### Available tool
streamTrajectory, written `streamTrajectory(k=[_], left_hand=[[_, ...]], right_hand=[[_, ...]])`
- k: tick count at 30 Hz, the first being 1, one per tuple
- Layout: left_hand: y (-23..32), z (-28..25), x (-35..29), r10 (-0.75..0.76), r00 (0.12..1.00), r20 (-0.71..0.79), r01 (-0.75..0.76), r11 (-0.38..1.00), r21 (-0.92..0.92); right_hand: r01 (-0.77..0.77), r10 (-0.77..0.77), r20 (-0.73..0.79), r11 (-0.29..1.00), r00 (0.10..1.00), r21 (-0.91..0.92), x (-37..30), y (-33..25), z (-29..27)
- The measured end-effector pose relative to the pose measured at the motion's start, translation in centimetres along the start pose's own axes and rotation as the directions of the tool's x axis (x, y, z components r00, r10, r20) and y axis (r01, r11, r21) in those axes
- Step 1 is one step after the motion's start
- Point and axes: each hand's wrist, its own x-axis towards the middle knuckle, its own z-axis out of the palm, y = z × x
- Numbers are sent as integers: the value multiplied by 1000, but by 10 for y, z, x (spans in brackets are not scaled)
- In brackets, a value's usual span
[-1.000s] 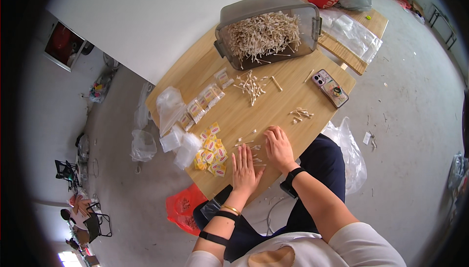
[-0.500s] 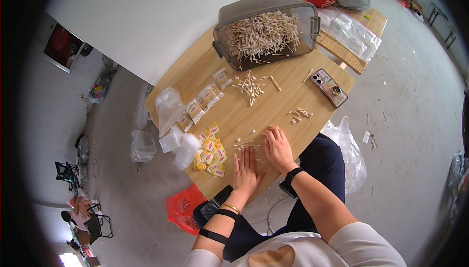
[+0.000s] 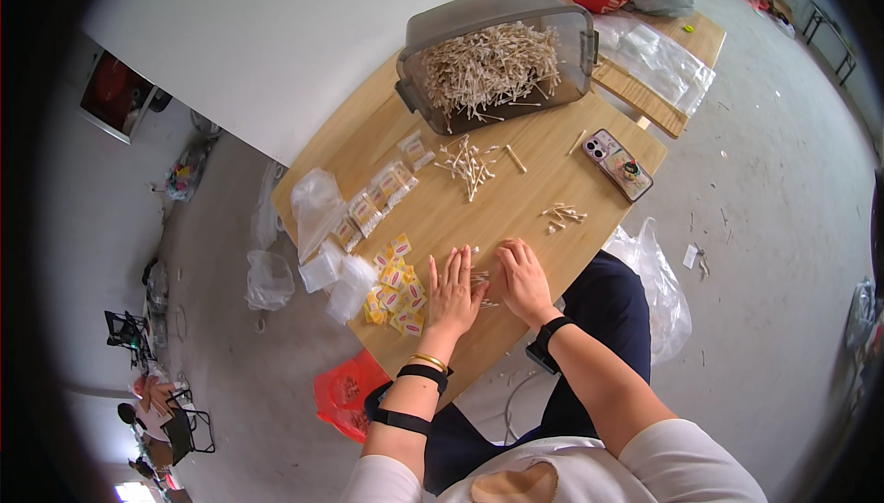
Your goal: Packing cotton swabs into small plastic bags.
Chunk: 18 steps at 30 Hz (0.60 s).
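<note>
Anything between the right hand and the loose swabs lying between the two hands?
Nothing visible: just tabletop separates the right hand from those cotton swabs. On their far side, the left hand seems to hide part of them; whether it touches them is unclear.

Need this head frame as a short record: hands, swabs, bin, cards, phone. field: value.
left hand: palm down, fingers extended, beside loose cotton swabs
right hand: palm down at the table, right of those swabs
bin: grey, see-through, heaped with swabs
cards: yellow and white, piled left of the left hand
phone: camera side up, near the table's right edge
</note>
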Motion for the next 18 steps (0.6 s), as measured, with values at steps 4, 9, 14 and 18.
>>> streamTrajectory(k=[4, 9, 14, 18], left_hand=[[2, -4, -13, 44, 998, 37, -42, 998, -47], [7, -3, -38, 27, 1000, 8, -26, 991, -131], [-6, 3, -46, -44, 994, -101, 28, 988, -155], [-5, 7, -47, -50, 994, -94, 19, 954, -300]], right_hand=[[18, -18, 6, 1000, 1000, 6, 0, 2, -2], [8, -8, 32, 1000, 999, 4, 0, 2, -2], [-13, 11, 37, 999, 999, 40, 0, 3, -1], [-48, 50, -3, 977, 999, 208, -4, -4, -4]])
